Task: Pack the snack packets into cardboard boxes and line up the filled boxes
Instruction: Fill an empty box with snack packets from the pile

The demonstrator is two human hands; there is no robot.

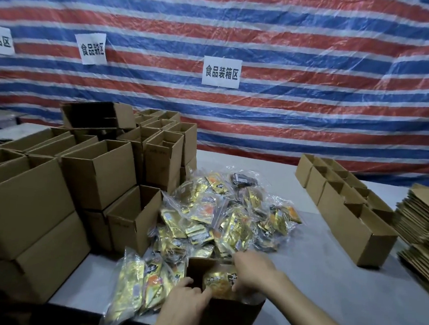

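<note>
Grip: left hand (184,306) curled on box (221,319) rim, right hand (253,270) pinching packet (220,280) down inside it; large heap (224,214) unpacked on table (327,286); row (364,233) at right, contents unseen; judged early.

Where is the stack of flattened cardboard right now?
In the head view, the stack of flattened cardboard lies at the far right edge of the table, just right of the row of open cardboard boxes.
</note>
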